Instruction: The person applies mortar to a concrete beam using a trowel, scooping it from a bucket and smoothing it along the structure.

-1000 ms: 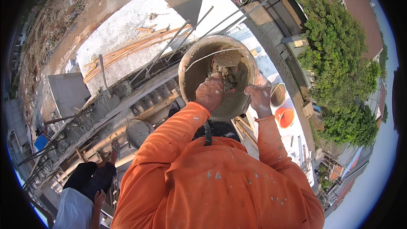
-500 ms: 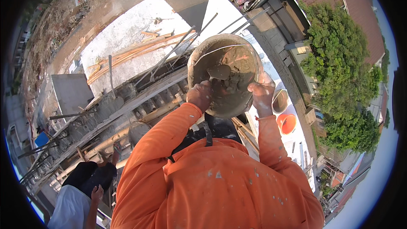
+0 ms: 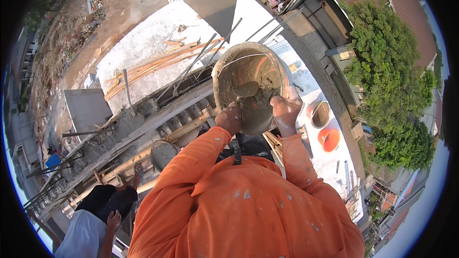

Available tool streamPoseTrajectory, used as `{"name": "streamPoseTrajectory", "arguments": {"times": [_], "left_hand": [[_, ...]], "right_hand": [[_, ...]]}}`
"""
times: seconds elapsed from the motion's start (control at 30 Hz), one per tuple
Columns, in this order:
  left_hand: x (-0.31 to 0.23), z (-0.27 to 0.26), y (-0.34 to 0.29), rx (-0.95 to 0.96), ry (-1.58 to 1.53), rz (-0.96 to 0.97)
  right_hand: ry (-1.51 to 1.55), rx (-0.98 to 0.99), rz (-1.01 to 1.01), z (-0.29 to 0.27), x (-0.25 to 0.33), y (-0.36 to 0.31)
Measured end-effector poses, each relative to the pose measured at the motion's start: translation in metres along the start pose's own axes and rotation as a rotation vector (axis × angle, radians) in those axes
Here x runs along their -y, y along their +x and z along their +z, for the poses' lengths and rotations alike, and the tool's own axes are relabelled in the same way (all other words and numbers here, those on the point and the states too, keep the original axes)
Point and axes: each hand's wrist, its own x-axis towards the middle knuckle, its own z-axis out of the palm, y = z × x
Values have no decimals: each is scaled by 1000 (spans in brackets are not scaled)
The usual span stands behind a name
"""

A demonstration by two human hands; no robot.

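A mortar-coated bucket point(image 3: 224, 62) is in front of my chest, its mouth tilted toward me, with a thin wire handle lying across the opening. Wet grey mortar point(image 3: 267, 96) lies inside it. My left hand point(image 3: 229, 117) is closed at the bucket's near left side, around the grip of a trowel point(image 3: 247, 89); the grip itself is hidden by my fingers. The trowel's blade rests inside the bucket by the mortar. My right hand point(image 3: 287, 110) is closed over the bucket's right rim, with the thumb on the inner side.
An orange bucket point(image 3: 328, 140) and a mortar-stained bucket point(image 3: 319, 114) stand on the white ledge at right. Steel bars point(image 3: 205, 50) and loose wood strips point(image 3: 153, 64) lie beyond, left of my bucket. Another person point(image 3: 91, 224) is at lower left, beside timber formwork point(image 3: 129, 162).
The bucket has tipped a little and sits slightly lower. My right hand has come inward and leftward with its rim. The trowel blade has dipped slightly. The whole view has shifted a little.
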Motion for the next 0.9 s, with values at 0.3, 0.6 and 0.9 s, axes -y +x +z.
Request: {"name": "streamPoseTrajectory", "arguments": {"times": [0.3, 0.6, 0.9], "left_hand": [[6, -14, 42, -90, -138, -187], [20, -107, -6, -121, 127, -96], [5, 0, -38, -11, -157, -219]], "right_hand": [[4, 30, -203, 19, -8, -5], [-32, -29, -203, 8, -20, -4], [250, -40, 22, 2, -25, -15]]}}
